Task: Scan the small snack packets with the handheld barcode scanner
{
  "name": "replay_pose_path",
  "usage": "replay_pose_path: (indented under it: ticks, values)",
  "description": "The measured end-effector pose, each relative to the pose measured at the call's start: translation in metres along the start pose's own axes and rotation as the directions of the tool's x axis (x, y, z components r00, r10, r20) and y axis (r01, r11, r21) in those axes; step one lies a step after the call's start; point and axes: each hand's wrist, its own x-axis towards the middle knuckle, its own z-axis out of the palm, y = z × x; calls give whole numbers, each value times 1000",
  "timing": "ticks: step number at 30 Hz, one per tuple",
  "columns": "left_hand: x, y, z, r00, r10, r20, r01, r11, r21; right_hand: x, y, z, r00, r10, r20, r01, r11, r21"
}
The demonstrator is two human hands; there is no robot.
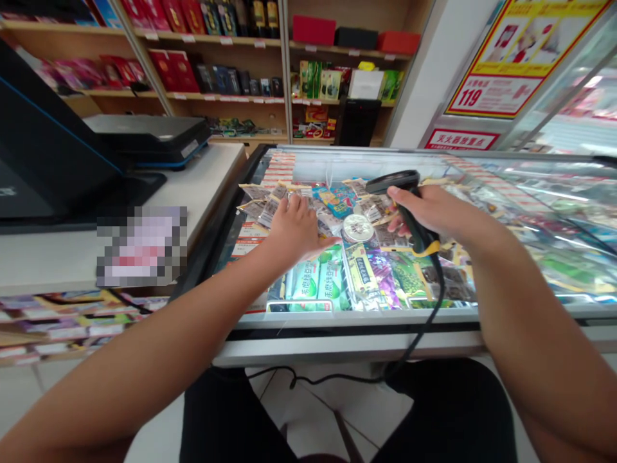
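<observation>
My right hand [417,209] is wrapped around the handle of a black barcode scanner [395,182] with a yellow tip at its base. The scanner's head points left over the glass-topped freezer [308,323], and its cable hangs down toward my lap. My left hand [296,225] lies palm down with the thumb out to the side, over small clear packets with dark contents [257,193]. Between the hands are a blue snack packet [337,199], a round silvery lid or tub [358,227] and more dark packets [376,209]. Green ice-cream wrappers [318,283] show through the glass.
On the left counter [219,173] stand a black till screen [43,141], a flat scale [154,132] and a blurred-out flat object [142,247]. Shelves [231,38] with boxes and bottles line the back. The scanner cable [337,379] loops across my lap.
</observation>
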Motion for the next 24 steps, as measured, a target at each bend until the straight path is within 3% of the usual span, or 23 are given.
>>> replay_pose_path:
  ticks: [3, 5, 8, 10, 13, 19, 24]
  values:
    - [-2, -1, -4, 994, 58, -88, -60, 998, -18, -5, 4, -2, 998, -56, -3, 54, 973, -226]
    - [-7, 4, -8, 977, 171, -125, -176, 984, -33, -8, 2, 3, 997, -78, 24, 81, 963, -256]
    - [-21, 18, -16, 898, 424, -118, -434, 898, -77, -7, -3, 15, 981, -98, 167, 110, 992, -64]
    - [-32, 29, -19, 844, 528, -93, -536, 837, -113, -3, -5, 23, 959, -123, 256, 101, 990, 97]
    - [-44, 43, -16, 852, 521, -48, -522, 841, -145, 5, -4, 31, 959, -120, 255, 74, 980, 183]
    - [-45, 49, -8, 860, 499, -102, -508, 855, -104, 16, 0, 33, 986, -162, -32, 163, 935, 316]
    - [-51, 52, -17, 842, 531, -92, -538, 838, -89, 25, 12, 31, 983, -179, -49, 183, 980, 84]
